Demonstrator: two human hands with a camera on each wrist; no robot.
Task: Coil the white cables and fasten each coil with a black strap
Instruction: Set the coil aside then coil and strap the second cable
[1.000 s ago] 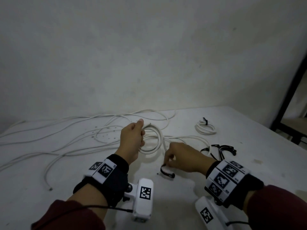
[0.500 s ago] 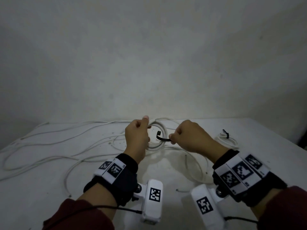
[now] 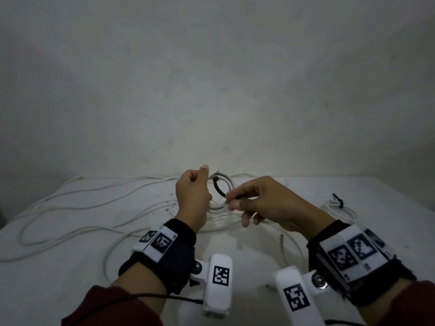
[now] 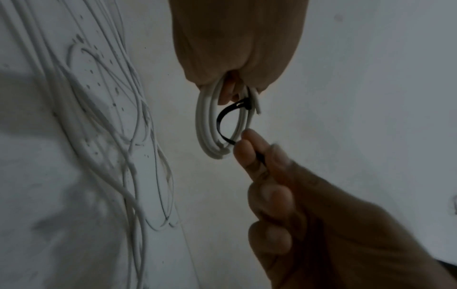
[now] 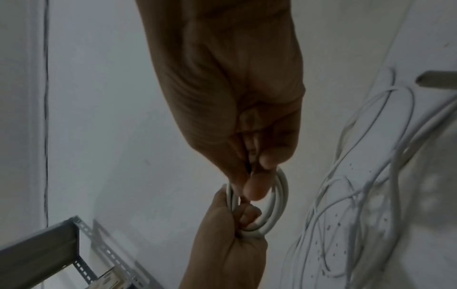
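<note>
My left hand (image 3: 194, 191) grips a small coil of white cable (image 4: 210, 125) and holds it up above the table; its fingers are curled round the strands. A black strap (image 4: 220, 121) runs through the coil's opening, its far end lying against the strands by the left fingers. My right hand (image 3: 237, 201) pinches the strap's near end (image 3: 220, 191) between thumb and fingertips (image 4: 249, 144), close to the coil's lower edge. The right wrist view shows the coil (image 5: 277, 203) between both hands, and the strap is hidden there.
Several loose white cables (image 3: 94, 208) sprawl over the left and middle of the white table (image 3: 353, 231). A coiled cable bound with a black strap (image 3: 339, 205) lies at the right. A grey perforated metal frame (image 5: 61, 250) appears in the right wrist view.
My right hand lifted a black strap from the table, brought it up to the coil and passed it through the loop. The left hand raised the coil and kept hold of it.
</note>
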